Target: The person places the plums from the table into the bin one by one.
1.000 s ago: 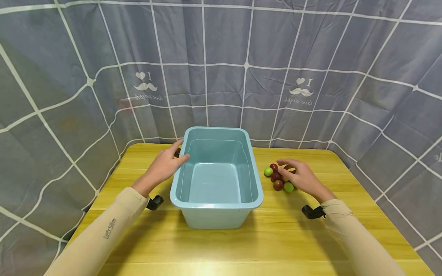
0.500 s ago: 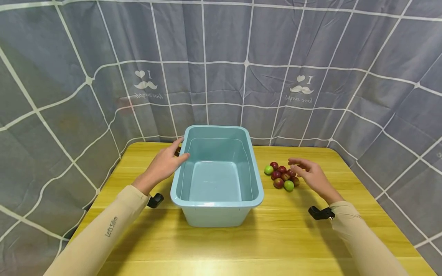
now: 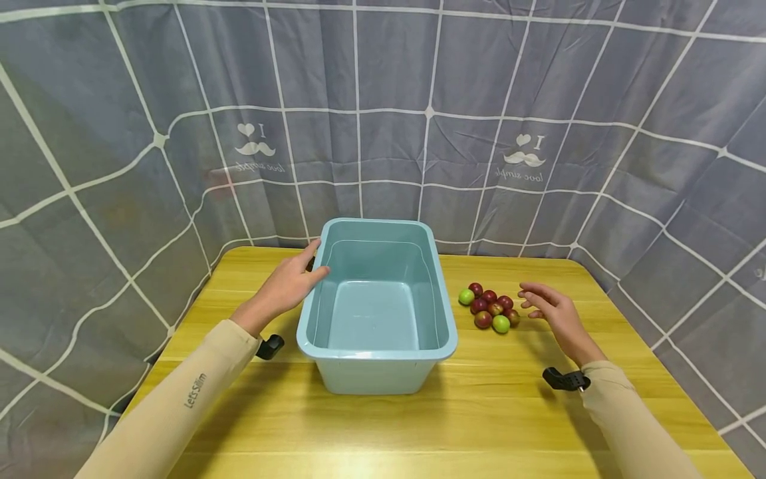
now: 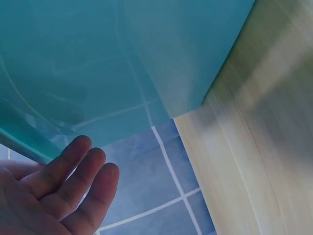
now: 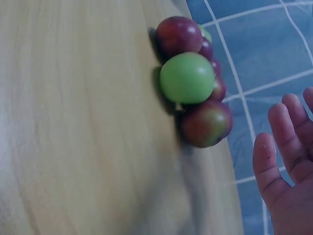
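A light blue plastic tub point(image 3: 374, 372) stands in the middle of the wooden table, and nothing lies inside it. My left hand point(image 3: 284, 286) is at its left rim, thumb over the edge and the other fingers outside. In the left wrist view, three fingertips point(image 4: 105, 176) show loosely bent beside the tub's outer wall point(image 4: 107, 58). On the right lies a cluster of small round fruits, dark red ones point(image 3: 482, 320) and green ones point(image 3: 501, 324). My right hand point(image 3: 556, 316) hovers just right of the cluster with fingers loosely extended, holding nothing and apart from the fruits.
Wooden tabletop point(image 3: 383, 432) stretches in front of the tub and on both sides. A grey curtain with white grid lines point(image 3: 389, 146) hangs behind and around the table. Each wrist wears a black camera mount, such as the right one point(image 3: 565, 380).
My right hand has moved right from over the fruits, uncovering the whole cluster. The left hand stays at the tub's rim, and the tub has not moved.
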`<state>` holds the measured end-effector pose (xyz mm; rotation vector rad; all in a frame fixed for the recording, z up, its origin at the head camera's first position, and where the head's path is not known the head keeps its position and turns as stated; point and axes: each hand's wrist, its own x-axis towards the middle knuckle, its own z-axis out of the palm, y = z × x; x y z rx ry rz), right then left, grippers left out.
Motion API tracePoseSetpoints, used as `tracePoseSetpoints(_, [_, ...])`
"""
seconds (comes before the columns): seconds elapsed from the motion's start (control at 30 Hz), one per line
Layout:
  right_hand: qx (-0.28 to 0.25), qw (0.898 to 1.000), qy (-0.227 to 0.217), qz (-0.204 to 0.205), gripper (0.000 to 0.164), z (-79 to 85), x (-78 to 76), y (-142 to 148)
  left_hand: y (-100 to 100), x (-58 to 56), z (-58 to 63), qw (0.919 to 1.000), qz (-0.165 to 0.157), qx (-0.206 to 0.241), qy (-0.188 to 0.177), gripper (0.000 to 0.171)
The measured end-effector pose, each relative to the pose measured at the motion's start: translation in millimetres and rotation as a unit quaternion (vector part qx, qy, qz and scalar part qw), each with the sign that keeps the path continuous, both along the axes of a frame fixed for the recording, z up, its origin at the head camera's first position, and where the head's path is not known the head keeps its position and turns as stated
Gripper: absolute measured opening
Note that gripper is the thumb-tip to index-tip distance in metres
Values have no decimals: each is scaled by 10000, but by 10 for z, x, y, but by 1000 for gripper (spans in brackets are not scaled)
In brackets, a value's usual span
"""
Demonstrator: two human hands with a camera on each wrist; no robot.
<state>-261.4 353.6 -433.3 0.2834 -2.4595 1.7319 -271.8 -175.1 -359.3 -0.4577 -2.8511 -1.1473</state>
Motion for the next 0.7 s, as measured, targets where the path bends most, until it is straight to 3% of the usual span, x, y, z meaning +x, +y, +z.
tracePoseSetpoints(0.23, [-999,9946,-262,79,37,-139,-16,114,0,8,15,10000,67,-4,-55,72])
tracePoseSetpoints(0.4, [-1375,9897,-399,73,39,-223,-12,176,9,11,22,9999,80,-18,-87,73])
tracePoseSetpoints(0.7, [-2248,9728,-561,50,31,-347,-32,200,3,5,8,9998,108,-21,-138,74])
